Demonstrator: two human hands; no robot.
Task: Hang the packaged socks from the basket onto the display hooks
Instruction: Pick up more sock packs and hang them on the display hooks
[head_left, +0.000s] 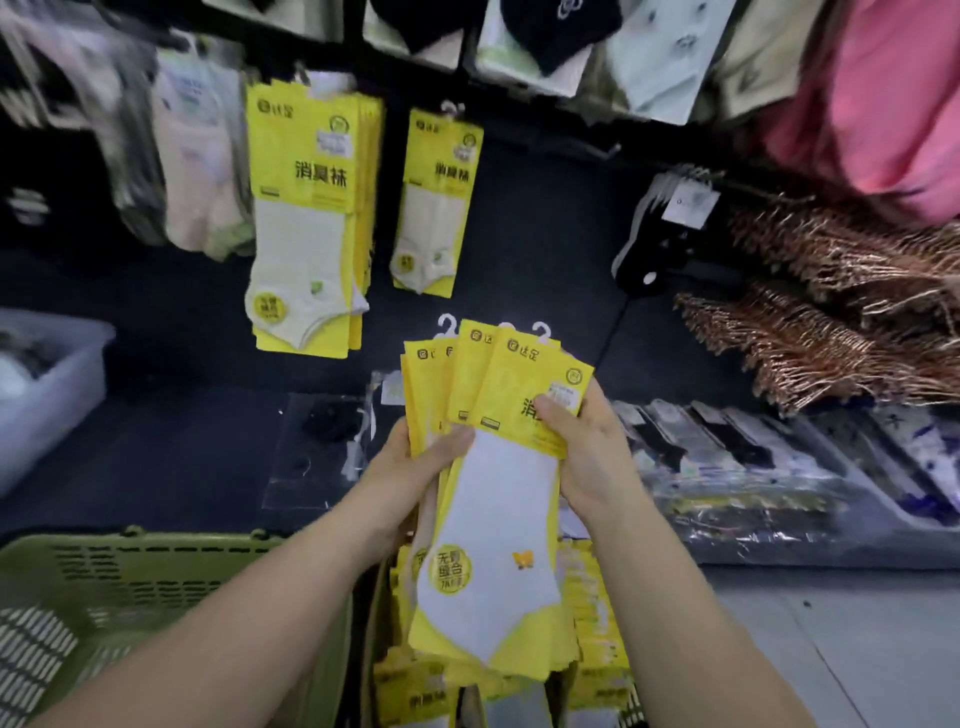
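I hold a fanned stack of yellow sock packs (493, 499) with white socks and white plastic hangers on top. My left hand (415, 462) grips the stack's left edge, thumb across the front. My right hand (587, 447) holds the front pack's right side, thumb on its label. Below them, more yellow packs (592, 613) lie in a container beside the green basket (130, 587). On the dark display wall, a thick bunch of the same packs (306, 223) hangs on one hook, and a thinner bunch (436, 202) hangs on the hook to its right.
Pale socks (197, 171) hang at the left; a black pair (660, 234) hangs on a hook at the right. Brown fringed fabric (831, 306) and pink cloth (893, 104) crowd the right. Bagged socks (753, 467) lie on a low shelf. A translucent bin (47, 395) stands left.
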